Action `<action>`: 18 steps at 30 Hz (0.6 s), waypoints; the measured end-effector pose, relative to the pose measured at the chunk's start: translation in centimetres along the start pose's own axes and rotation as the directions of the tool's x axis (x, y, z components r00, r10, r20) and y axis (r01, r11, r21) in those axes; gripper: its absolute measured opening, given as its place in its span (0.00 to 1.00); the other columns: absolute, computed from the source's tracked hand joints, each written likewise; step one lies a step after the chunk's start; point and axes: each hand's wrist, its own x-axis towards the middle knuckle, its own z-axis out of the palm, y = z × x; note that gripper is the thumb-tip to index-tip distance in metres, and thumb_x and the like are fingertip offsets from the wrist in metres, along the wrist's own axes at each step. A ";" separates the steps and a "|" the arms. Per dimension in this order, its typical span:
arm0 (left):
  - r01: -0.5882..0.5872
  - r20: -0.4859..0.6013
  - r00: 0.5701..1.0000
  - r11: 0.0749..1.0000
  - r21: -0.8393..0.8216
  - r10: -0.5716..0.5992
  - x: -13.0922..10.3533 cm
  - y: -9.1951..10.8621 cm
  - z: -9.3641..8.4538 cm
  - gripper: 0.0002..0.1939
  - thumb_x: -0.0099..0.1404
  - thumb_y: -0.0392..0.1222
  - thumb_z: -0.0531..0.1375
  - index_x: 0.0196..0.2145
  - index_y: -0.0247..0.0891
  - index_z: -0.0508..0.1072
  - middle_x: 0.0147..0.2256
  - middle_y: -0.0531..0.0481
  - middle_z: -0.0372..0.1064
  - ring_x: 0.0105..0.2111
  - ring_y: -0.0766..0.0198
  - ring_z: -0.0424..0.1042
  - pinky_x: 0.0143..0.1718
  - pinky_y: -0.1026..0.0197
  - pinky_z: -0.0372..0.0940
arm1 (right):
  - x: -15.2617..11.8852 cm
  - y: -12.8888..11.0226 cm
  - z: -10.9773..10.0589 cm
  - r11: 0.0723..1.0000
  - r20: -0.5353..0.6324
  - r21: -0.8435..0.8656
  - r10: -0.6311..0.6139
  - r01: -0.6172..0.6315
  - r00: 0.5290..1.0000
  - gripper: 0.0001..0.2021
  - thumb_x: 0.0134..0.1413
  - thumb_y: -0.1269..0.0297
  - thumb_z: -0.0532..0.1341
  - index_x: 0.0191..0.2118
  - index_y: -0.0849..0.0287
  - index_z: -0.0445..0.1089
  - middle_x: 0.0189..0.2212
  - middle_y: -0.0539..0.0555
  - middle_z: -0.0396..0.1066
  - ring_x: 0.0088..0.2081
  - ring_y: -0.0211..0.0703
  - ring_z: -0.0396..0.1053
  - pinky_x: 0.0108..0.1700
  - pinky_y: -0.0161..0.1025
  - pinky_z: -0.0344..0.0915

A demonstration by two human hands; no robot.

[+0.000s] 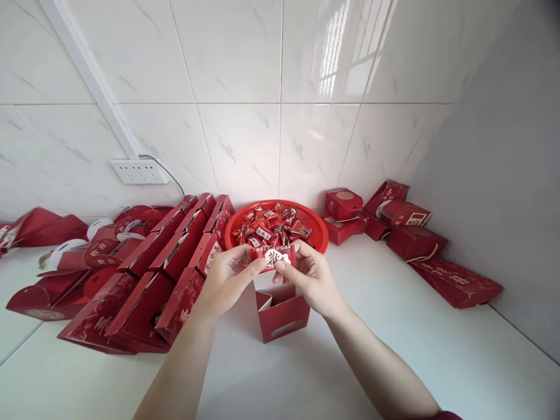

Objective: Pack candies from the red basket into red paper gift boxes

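A red wrapped candy [273,256], its wrapper lettered in white with dark characters on a pale patch, is stretched between both hands. My left hand [230,274] pinches its left end, and my right hand [310,274] pinches the right end with the thumb across the front. Just below the hands, an open red gift box [284,321] stands on the white table, its inside mostly hidden from me. Behind the candy sits a round red plastic basket [321,230] holding many red wrapped candies [266,224].
Rows of upright red boxes [149,291] stand at the left, with more handled boxes [100,251] beyond. Several closed red boxes [411,239] lie along the right, and two [343,204] are stacked by the basket. A socket strip [139,171] is on the tiled wall.
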 end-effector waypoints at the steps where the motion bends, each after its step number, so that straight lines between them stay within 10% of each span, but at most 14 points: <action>1: -0.014 0.017 1.000 1.000 -0.006 0.014 0.0 0.0 -0.1 0.13 0.66 0.50 0.62 0.33 0.36 0.72 0.30 0.52 0.70 0.33 0.65 0.69 0.35 0.66 0.63 | 0.0 0.0 0.1 1.000 -0.014 -0.011 -0.021 0.021 1.000 0.11 0.56 0.60 0.66 0.34 0.58 0.63 0.29 0.48 0.70 0.28 0.35 0.70 0.29 0.32 0.64; 18: -0.060 0.252 0.963 0.984 -0.166 0.101 0.0 0.1 0.7 0.12 0.70 0.45 0.57 0.33 0.34 0.74 0.25 0.53 0.64 0.27 0.69 0.64 0.30 0.68 0.62 | 0.2 0.1 -0.5 0.995 0.068 0.003 0.099 -0.100 0.993 0.17 0.63 0.51 0.58 0.31 0.60 0.68 0.25 0.50 0.69 0.25 0.36 0.67 0.28 0.33 0.64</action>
